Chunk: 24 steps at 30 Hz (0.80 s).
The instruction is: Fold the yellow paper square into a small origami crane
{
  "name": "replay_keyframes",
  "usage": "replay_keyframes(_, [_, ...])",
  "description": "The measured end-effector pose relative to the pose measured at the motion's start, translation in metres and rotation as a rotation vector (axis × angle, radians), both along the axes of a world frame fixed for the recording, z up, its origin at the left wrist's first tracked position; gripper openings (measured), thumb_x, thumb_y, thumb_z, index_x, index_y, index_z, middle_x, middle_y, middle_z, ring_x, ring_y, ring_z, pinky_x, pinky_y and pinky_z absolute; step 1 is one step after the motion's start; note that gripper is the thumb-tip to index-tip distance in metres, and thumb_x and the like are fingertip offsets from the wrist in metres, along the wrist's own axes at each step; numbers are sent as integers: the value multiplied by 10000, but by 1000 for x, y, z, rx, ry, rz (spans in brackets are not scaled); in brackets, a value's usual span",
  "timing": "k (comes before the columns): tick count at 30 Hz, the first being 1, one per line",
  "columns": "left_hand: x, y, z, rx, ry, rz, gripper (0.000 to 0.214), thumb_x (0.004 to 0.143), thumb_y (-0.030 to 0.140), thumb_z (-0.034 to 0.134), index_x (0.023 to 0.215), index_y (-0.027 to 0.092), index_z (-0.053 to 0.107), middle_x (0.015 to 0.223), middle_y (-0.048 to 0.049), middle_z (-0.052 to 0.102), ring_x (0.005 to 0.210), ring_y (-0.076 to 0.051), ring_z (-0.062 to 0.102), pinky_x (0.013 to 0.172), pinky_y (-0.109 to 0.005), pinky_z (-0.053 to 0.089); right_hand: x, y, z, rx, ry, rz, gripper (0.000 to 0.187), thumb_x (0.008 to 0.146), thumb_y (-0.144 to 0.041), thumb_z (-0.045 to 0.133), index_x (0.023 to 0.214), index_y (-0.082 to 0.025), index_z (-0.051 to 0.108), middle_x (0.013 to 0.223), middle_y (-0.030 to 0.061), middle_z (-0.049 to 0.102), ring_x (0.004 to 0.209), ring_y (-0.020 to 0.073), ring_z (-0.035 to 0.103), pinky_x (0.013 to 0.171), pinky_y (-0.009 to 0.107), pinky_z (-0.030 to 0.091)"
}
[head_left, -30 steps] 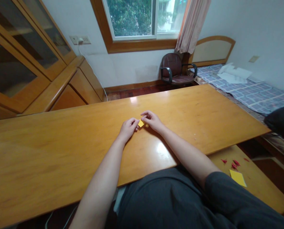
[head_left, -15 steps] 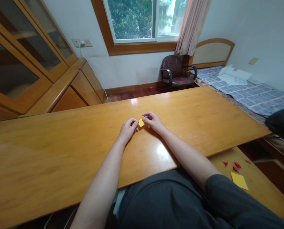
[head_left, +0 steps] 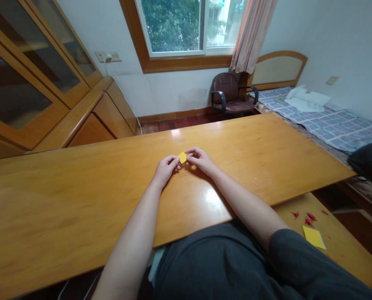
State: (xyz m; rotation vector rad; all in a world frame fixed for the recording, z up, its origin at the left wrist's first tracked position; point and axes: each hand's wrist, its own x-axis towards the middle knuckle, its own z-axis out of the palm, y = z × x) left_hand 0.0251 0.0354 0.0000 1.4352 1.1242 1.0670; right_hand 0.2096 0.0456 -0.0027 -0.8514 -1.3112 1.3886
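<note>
Between my two hands is a small square of yellow paper [head_left: 182,157], held just above the wooden table [head_left: 79,200]. My left hand [head_left: 167,168] pinches its left corner between thumb and fingers. On the other side my right hand [head_left: 201,160] grips the right edge, the thumb low and the fingers curled over. Whether the paper is folded in layers is too small to tell.
On a lower wooden surface [head_left: 345,250] at the right lie several small red folded pieces [head_left: 311,216] and a stack of yellow paper [head_left: 313,237]. Beyond the table stand a brown armchair [head_left: 226,89] and a bed [head_left: 330,121]. A cabinet [head_left: 79,104] is at the left.
The yellow paper has shifted slightly left and away from me, and more of it shows. My left hand has moved a little left; my right hand still holds its side.
</note>
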Motion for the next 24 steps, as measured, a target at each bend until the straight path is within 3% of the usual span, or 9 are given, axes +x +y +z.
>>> replay_keyframes(7, [0, 0, -1, 9, -2, 35, 316, 785, 484, 666, 765, 171, 625, 614, 3, 629, 530, -103, 537, 533, -211, 421, -1, -2, 1, 16, -33, 58, 494, 714, -322, 731, 1160, -202, 554, 743, -31, 618, 626, 111, 594, 605, 238, 495])
replay_keyframes(12, [0, 0, -3, 45, 91, 17, 345, 790, 516, 661, 808, 171, 665, 632, -4, 650, 569, -118, 576, 568, -218, 438, -1, -1, -1, 8, -124, 39, 340, 759, -417, 703, 966, -157, 633, 776, -1, 630, 645, 103, 583, 589, 225, 486])
replay_keyframes(18, [1, 0, -6, 93, 192, 3, 339, 814, 510, 639, 827, 173, 673, 653, -6, 670, 608, -132, 609, 606, -225, 447, -1, 0, 0, 12, -247, 9, 339, 757, -468, 684, 824, -141, 630, 697, -15, 612, 593, 96, 551, 541, 210, 434])
replay_keyframes(24, [0, 2, -8, 119, 181, -6, 311, 815, 479, 642, 849, 171, 677, 708, -14, 678, 667, -147, 626, 657, -242, 467, -1, 0, 6, -39, -203, -41, 319, 712, -451, 709, 759, -148, 620, 632, -20, 594, 553, 97, 524, 525, 216, 408])
